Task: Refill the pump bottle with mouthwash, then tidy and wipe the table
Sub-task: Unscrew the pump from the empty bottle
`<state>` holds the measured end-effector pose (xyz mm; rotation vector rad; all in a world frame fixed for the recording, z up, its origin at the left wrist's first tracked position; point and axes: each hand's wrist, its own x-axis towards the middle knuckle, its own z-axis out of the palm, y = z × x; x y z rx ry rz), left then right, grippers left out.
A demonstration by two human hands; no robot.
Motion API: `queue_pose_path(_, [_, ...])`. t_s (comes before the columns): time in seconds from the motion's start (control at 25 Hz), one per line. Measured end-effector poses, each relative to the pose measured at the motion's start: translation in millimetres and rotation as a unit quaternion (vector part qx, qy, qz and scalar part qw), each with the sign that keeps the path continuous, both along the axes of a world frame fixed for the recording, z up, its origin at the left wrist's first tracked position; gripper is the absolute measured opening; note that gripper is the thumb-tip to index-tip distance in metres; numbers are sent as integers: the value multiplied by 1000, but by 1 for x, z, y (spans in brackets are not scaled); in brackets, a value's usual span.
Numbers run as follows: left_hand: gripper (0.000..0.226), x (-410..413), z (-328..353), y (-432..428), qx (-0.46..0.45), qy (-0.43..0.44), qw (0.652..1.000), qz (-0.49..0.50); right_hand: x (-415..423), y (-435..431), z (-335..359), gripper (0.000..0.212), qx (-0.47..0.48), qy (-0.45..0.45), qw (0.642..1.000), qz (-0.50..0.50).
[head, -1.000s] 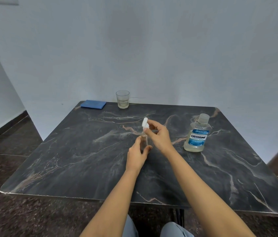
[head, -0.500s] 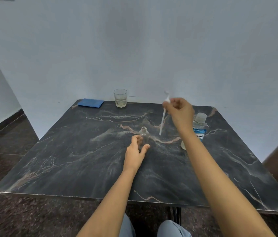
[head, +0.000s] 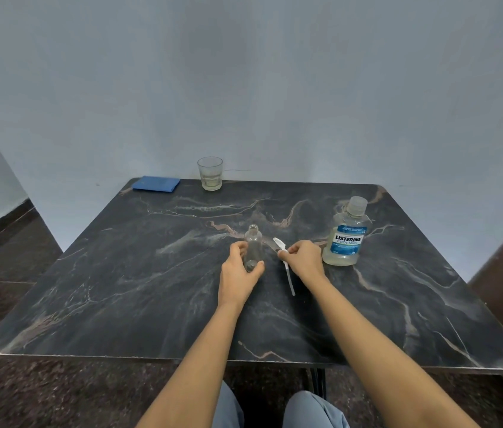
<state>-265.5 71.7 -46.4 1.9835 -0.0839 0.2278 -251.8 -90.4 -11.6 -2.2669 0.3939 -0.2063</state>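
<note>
A small clear pump bottle (head: pixel 253 246) stands upright and uncapped in the middle of the dark marble table (head: pixel 139 273). My left hand (head: pixel 239 274) grips its lower part. Its white pump head with a long dip tube (head: pixel 285 264) lies low at the tabletop just right of the bottle, pinched at the collar by my right hand (head: pixel 304 259). A capped Listerine mouthwash bottle (head: pixel 346 237), with pale liquid in its lower part, stands right of my right hand.
A drinking glass (head: pixel 210 173) with a little pale liquid stands at the table's far edge. A folded blue cloth (head: pixel 156 183) lies at the far left corner. A wall runs right behind the table, and my knees show below the near edge.
My right hand pulled the pump head out of the bottle, lifted it up and right, then brought it down to the table beside the bottle. My left hand stayed on the bottle.
</note>
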Motion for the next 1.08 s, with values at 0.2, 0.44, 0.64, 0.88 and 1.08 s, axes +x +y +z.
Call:
queue_pose_path(0.2, [59, -2, 2, 0, -1, -3, 1000, 5, -1, 4, -3, 22, -20, 2, 1000, -8])
queue_pose_path(0.44, [63, -7, 5, 0, -16, -19, 1000, 19, -3, 10, 4, 27, -49, 19, 999, -8])
queue_pose_path(0.64, [64, -12, 7, -3, -37, -32, 998, 30, -4, 13, 11, 34, -65, 41, 997, -12])
queue_pose_path(0.88, [57, -24, 18, -3, -14, -80, 993, 80, -13, 9, 23, 35, -58, 8, 998, 0])
queue_pose_path(1.08, [33, -33, 50, -26, 21, -239, 965, 105, -34, -12, 66, 22, -53, -173, 984, 7])
